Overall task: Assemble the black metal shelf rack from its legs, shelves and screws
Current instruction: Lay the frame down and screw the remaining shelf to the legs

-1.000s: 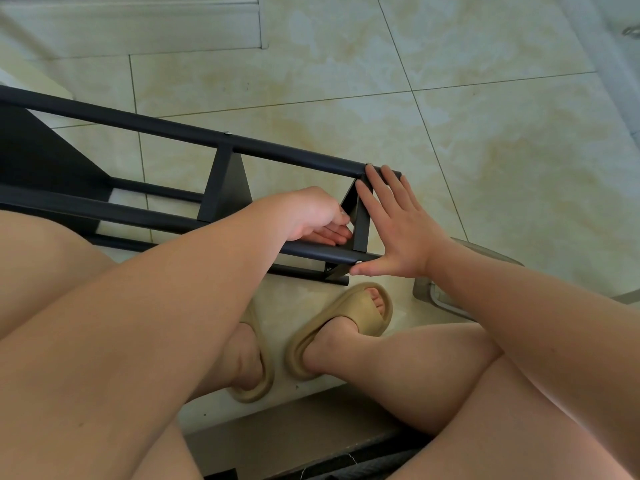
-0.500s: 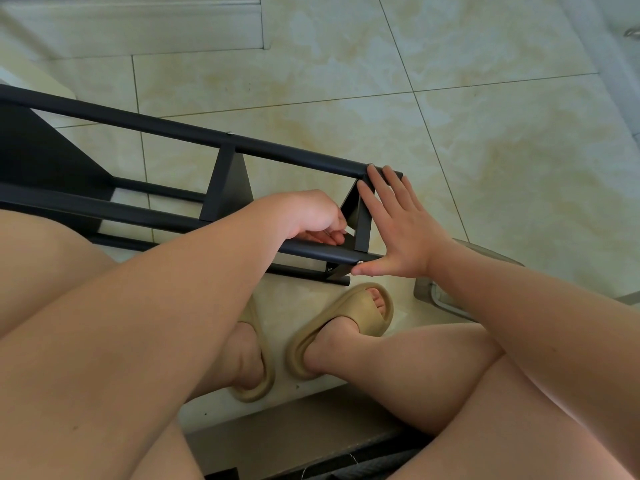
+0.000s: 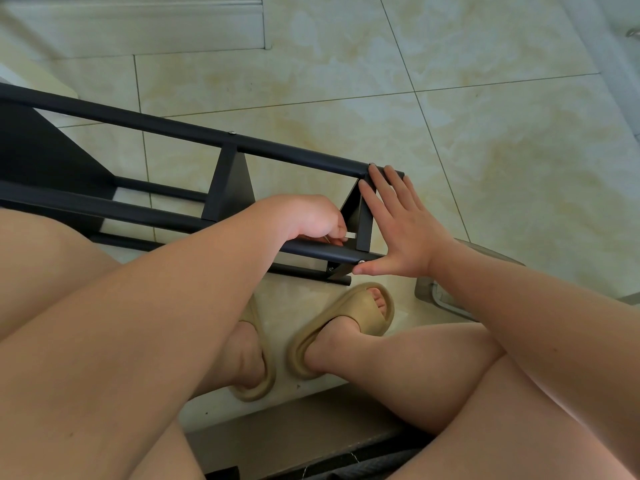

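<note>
Noted black metal shelf rack (image 3: 173,129) lying on its side on cream marble-patterned tiled floor (image 3: 485,133), running from 9 o'clock of view in to centre, where it ends. Saw left hand (image 3: 308,216) reaching in between the two upper legs, fingers curled, pinching small silvery metal piece (image 3: 350,234) just at 9 o'clock of end shelf panel (image 3: 363,226); cannot tell whether tool or fastener. Saw right hand (image 3: 405,230) released, fingers straight and spread, pressed flat against outer face of that panel from its 3 o'clock side, fingertips touching far leg end, thumb tip touching near leg end just beside round silvery screw head (image 3: 361,261). Logged second silvery screw head (image 3: 232,133) on far leg, at 11 o'clock of left hand. Found tan foam slide sandals (image 3: 360,306) on both feet at 6 o'clock of rack end, and grey translucent plastic container (image 3: 446,299) on floor at 5 o'clock of right hand, partly hidden by forearm.
</note>
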Tool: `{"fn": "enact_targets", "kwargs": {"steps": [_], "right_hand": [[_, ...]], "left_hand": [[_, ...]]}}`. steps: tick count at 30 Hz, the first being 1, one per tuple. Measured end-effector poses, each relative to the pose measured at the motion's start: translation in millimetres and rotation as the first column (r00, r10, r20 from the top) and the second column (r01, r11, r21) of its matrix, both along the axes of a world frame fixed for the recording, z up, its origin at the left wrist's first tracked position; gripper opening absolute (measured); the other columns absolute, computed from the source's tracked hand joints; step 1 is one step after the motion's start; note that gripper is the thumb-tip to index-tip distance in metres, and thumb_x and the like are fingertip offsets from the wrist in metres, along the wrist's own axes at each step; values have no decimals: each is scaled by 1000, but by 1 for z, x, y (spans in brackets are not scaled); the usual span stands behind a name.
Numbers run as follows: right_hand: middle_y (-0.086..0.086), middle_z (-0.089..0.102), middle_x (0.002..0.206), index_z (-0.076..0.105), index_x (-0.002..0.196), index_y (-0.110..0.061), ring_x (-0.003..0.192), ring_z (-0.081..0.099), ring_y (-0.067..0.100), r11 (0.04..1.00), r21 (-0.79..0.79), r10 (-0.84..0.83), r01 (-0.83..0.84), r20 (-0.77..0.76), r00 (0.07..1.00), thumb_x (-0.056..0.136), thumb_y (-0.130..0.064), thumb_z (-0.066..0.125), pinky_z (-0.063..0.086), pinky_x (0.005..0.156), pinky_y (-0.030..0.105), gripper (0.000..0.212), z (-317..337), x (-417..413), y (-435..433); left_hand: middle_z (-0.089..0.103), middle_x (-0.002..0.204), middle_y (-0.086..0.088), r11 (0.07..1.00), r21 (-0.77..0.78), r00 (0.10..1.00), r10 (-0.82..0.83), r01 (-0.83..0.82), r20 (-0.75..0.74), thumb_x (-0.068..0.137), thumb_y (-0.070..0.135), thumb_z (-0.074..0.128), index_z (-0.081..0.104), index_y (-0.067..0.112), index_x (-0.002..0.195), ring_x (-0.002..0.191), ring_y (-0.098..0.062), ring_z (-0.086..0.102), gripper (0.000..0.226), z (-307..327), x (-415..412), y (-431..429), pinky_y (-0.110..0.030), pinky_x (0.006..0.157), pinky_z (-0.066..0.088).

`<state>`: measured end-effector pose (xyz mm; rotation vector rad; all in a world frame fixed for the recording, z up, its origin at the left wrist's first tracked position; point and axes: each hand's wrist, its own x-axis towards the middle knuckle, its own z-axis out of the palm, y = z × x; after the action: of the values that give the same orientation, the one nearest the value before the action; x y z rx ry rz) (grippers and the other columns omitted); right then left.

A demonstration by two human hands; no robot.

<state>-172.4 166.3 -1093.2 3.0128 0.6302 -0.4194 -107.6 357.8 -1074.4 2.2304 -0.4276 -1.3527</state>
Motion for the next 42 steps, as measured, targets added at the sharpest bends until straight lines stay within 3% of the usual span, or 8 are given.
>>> {"fn": "enact_targets", "kwargs": {"steps": [5,13,19,26,29,34,38,42], "right_hand": [[15,-13,168,-4,161,-10,154,-15,34,1000,-2,-3,3,-14,1000,68,-101,30,-5,125,52,135,0,0,-1],[15,-13,168,-4,161,-10,154,-15,35,1000,4,10,-10,-23,1000,68,-101,31,-4,125,52,135,0,0,-1],[6,-28,164,-16,160,-18,151,-26,27,999,-23,-39,35,-199,979,56,-102,37,-19,120,43,144,20,9,1],[-3,12,169,6,162,-26,156,0,26,985,28,-162,173,-232,959,88,-65,59,6,124,44,99,52,36,6],[1,21,166,10,161,-25,154,11,27,987,-26,-158,156,-244,957,91,-60,60,15,122,46,93,61,56,8],[4,47,148,24,158,-24,138,41,29,980,-79,-197,182,-315,928,92,-58,60,31,112,44,83,59,86,9],[0,60,113,52,132,-22,106,58,25,960,-22,-262,280,-432,863,89,-56,66,44,86,36,57,43,104,15],[-4,52,87,52,97,-19,87,52,22,959,34,-235,282,-459,857,93,-50,64,38,71,34,33,27,118,21]], "left_hand": [[68,116,-2,1000,13,999,-9,8,44,101,24,55,69,21,103,105,-23,58,14,-3,1,3,-34,97,43],[64,126,-7,984,94,986,-160,154,56,102,24,51,70,13,118,116,-28,57,27,4,-2,0,-39,103,42],[51,69,-4,945,287,913,-251,158,323,94,8,49,53,12,69,63,-21,48,25,26,2,-1,-34,62,41],[45,67,-5,937,313,834,-296,158,466,97,4,44,44,9,65,61,-21,42,32,76,53,8,-31,58,35],[49,83,-5,956,281,827,-228,89,514,100,11,44,53,12,86,79,-25,47,17,75,75,17,-32,69,42],[36,68,-3,953,299,869,-181,40,461,99,5,40,34,13,71,58,-17,32,30,49,102,21,-28,51,23],[44,69,-1,954,299,927,-145,38,345,100,8,40,47,11,75,63,-17,44,26,23,121,16,-23,57,35],[77,80,2,959,247,988,-152,141,26,99,9,35,69,4,94,74,-14,73,34,12,134,17,-27,81,55]]}}
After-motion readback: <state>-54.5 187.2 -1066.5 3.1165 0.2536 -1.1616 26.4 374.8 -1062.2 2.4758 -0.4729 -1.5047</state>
